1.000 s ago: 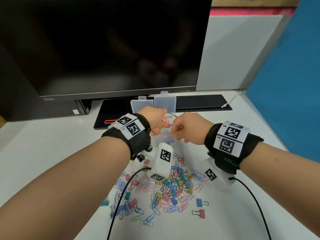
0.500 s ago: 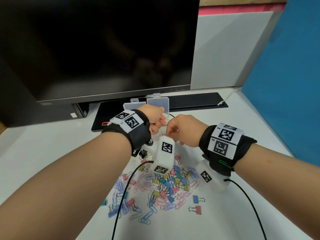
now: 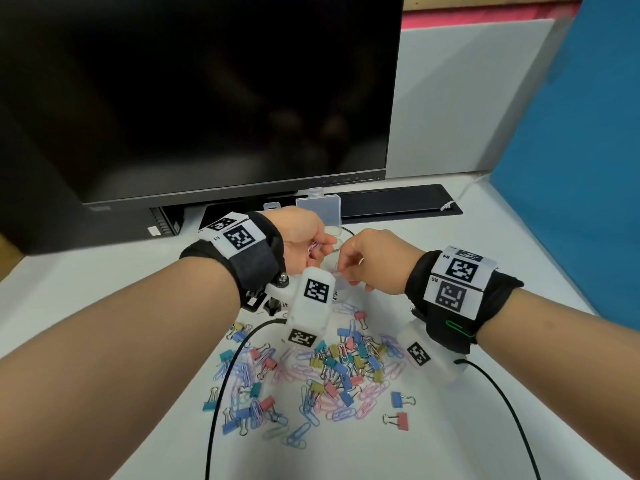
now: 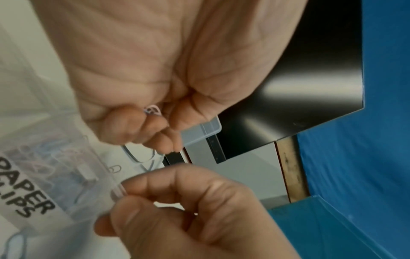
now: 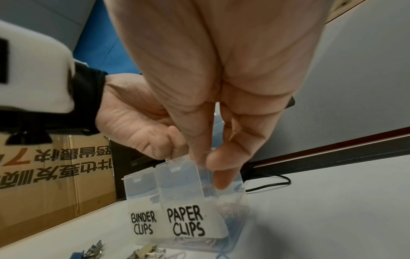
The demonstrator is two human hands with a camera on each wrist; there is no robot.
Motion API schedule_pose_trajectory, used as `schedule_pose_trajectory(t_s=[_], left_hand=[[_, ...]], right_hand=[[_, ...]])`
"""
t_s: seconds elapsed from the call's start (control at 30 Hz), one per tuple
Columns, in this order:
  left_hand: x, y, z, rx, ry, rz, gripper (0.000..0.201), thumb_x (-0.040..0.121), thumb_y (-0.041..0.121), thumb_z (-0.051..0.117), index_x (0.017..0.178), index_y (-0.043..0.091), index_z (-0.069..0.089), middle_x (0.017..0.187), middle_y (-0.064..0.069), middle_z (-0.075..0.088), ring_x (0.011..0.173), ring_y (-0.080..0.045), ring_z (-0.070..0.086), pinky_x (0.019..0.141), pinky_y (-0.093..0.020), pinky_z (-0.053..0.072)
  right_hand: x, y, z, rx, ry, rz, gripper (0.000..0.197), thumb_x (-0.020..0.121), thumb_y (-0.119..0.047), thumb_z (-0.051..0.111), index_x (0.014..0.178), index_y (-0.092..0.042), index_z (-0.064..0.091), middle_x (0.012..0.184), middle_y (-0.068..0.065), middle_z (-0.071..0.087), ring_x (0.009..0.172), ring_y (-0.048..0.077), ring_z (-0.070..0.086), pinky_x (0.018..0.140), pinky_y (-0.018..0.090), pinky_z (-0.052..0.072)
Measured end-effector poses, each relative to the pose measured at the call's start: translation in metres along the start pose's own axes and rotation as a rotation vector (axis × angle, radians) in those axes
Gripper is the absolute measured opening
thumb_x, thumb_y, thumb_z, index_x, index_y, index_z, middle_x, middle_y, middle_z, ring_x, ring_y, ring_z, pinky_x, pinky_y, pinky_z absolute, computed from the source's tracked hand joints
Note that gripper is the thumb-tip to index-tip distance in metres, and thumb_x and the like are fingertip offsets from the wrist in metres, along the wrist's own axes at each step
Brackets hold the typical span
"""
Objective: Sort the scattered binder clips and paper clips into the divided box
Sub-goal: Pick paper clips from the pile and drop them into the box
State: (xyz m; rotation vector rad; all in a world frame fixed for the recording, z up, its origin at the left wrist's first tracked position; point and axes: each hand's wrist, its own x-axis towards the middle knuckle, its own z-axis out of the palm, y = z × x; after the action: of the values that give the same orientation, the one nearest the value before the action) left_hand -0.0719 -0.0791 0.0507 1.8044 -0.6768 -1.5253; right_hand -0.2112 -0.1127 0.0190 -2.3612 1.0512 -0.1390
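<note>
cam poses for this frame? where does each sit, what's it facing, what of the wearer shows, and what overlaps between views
Head: on the head, looking forward and down over both forearms at the left hand, right hand, scattered clips and monitor.
Left wrist: under the left palm, looking along curled fingers pinching paper clips; right hand below.
Right wrist: under the right palm, looking down its fingers at the divided box; left hand behind.
Shared: both wrist views show the PAPER CLIPS label and both hands.

We read "BINDER CLIPS" and "PAPER CLIPS" hand-lettered on the divided box (image 5: 188, 201), and "R4", "R5" on the right wristband (image 3: 453, 282).
</note>
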Motion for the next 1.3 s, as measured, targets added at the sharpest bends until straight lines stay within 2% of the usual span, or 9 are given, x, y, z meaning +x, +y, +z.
schedule_pose_trajectory(t_s=[0.2,0.37,0.47,0.53,0.63,0.8,0.93,1.13,1.3], left_hand=[[0.004,-0.003,0.012,0.234,0.138,0.140,0.030,0.097,-0.003,0.032,0.079,0.006,0.053,0.075,-0.006,0.049,0.067,-0.014,0.048,0.067,-0.021,0.046],[-0.008,0.000,0.006,0.351,0.147,0.254,0.020,0.096,0.002,0.042,0.103,0.006,0.061,0.107,-0.011,0.062,0.101,-0.025,0.060,0.099,-0.036,0.047],[-0.021,-0.001,-0.004,0.393,0.137,0.333,0.030,0.097,0.000,0.040,0.119,0.000,0.059,0.123,-0.015,0.062,0.114,-0.027,0.061,0.088,-0.036,0.054],[-0.031,-0.008,-0.015,0.451,0.114,0.386,0.025,0.096,0.003,0.043,0.109,0.006,0.064,0.114,-0.011,0.067,0.100,-0.020,0.067,0.074,-0.030,0.056],[-0.042,-0.027,-0.035,0.699,0.063,0.404,0.014,0.093,0.009,0.054,0.097,0.011,0.067,0.095,-0.004,0.071,0.077,-0.010,0.068,0.067,-0.025,0.058],[-0.037,-0.065,-0.054,1.161,0.052,0.393,0.011,0.087,0.018,0.061,0.095,0.022,0.067,0.095,0.005,0.069,0.085,-0.013,0.064,0.070,-0.018,0.050],[-0.035,-0.087,-0.056,1.256,0.050,0.425,0.018,0.083,0.019,0.062,0.100,0.023,0.068,0.097,0.007,0.069,0.084,-0.008,0.060,0.071,-0.016,0.045],[-0.018,-0.089,-0.029,1.387,-0.019,0.541,0.058,0.079,0.036,0.072,0.130,0.021,0.052,0.124,0.004,0.055,0.113,-0.015,0.053,0.097,-0.030,0.045],[-0.006,-0.087,-0.014,1.491,-0.070,0.567,0.053,0.077,0.031,0.072,0.125,0.015,0.057,0.116,-0.006,0.060,0.106,-0.023,0.057,0.092,-0.039,0.049]], right_hand=[[-0.001,-0.001,0.000,-0.023,0.004,-0.001,0.017,0.089,-0.006,0.057,0.097,-0.010,0.071,0.086,-0.002,0.060,0.056,0.001,0.048,0.057,0.010,0.041],[-0.001,-0.004,-0.002,-0.027,-0.006,0.026,0.018,0.090,-0.009,0.055,0.099,-0.009,0.071,0.090,0.004,0.068,0.076,0.016,0.062,0.079,0.029,0.055],[0.000,-0.006,-0.003,-0.037,-0.007,0.032,0.018,0.091,-0.009,0.055,0.100,-0.007,0.070,0.089,0.006,0.069,0.084,0.023,0.068,0.080,0.032,0.057],[0.001,-0.006,-0.003,-0.028,-0.006,0.035,0.016,0.091,-0.008,0.056,0.098,-0.006,0.070,0.090,0.008,0.070,0.088,0.025,0.071,0.079,0.036,0.059],[0.005,-0.005,-0.003,-0.043,0.011,0.042,0.016,0.091,-0.006,0.055,0.095,-0.007,0.070,0.093,0.009,0.071,0.087,0.024,0.071,0.076,0.034,0.060],[0.007,-0.009,-0.003,-0.112,0.034,0.030,0.018,0.093,-0.012,0.054,0.102,-0.011,0.070,0.099,0.004,0.066,0.083,0.018,0.062,0.076,0.024,0.048],[-0.012,-0.006,-0.010,-0.129,0.248,0.008,0.016,0.092,-0.013,0.051,0.101,-0.013,0.064,0.096,0.002,0.062,0.087,0.019,0.057,0.076,0.023,0.039],[-0.020,-0.003,0.025,-0.310,-0.106,0.079,0.020,0.093,-0.019,0.052,0.103,-0.012,0.066,0.105,0.004,0.066,0.092,0.018,0.059,0.080,0.025,0.045],[-0.005,-0.014,0.046,-0.376,-0.146,0.112,0.020,0.092,-0.021,0.052,0.100,-0.006,0.063,0.098,0.009,0.064,0.080,0.020,0.055,0.067,0.026,0.041]])
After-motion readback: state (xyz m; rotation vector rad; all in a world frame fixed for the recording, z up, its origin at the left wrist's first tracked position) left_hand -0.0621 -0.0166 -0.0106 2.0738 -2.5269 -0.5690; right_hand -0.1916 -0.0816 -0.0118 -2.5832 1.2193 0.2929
